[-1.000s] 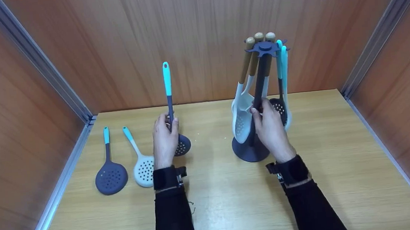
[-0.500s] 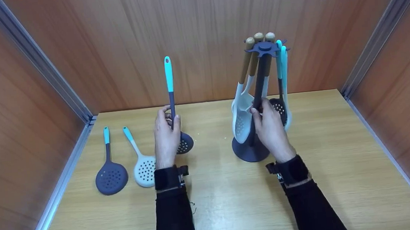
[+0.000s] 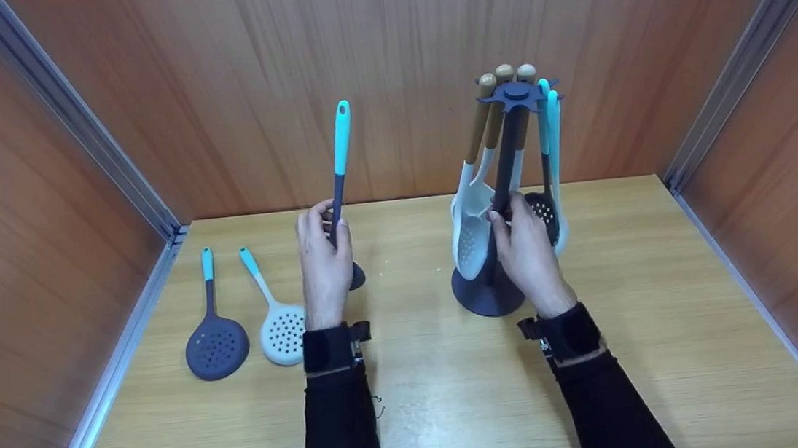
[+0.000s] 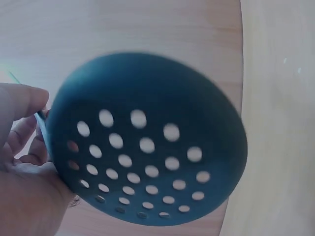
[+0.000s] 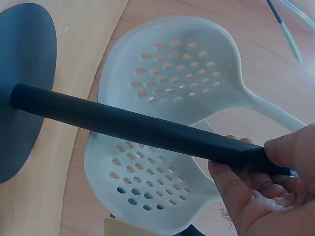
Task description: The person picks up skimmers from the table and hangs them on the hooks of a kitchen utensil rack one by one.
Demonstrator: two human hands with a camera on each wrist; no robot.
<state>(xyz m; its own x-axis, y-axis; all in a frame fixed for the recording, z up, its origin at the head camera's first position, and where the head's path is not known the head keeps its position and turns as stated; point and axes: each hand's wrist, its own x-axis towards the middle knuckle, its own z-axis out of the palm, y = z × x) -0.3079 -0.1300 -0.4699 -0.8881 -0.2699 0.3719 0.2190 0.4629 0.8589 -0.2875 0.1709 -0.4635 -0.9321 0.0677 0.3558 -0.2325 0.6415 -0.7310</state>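
Note:
My left hand (image 3: 324,260) pinches the neck of a dark skimmer (image 3: 341,140), whose turquoise handle points up and leans right. Most of its head hides behind the hand in the head view; the left wrist view shows the round, holed head (image 4: 138,78) close up. On the right, my right hand (image 3: 530,259) grips the dark post of a utensil stand (image 3: 488,302), thumb and fingers around it. Several utensils hang from the stand, among them a white skimmer (image 3: 473,246) with a brown handle and a dark skimmer (image 3: 543,216) with a turquoise handle.
Two skimmers lie on the table's left: one dark (image 3: 215,351) and one white (image 3: 283,337), the latter partly behind the left wrist. Wooden panels (image 3: 384,72) with metal edge strips (image 3: 85,122) enclose the back and sides. The stand's round base rests on the table.
My left hand has risen slightly with the dark skimmer, and its handle now tilts right. More of its head is hidden behind the hand. My right hand and the stand stay put.

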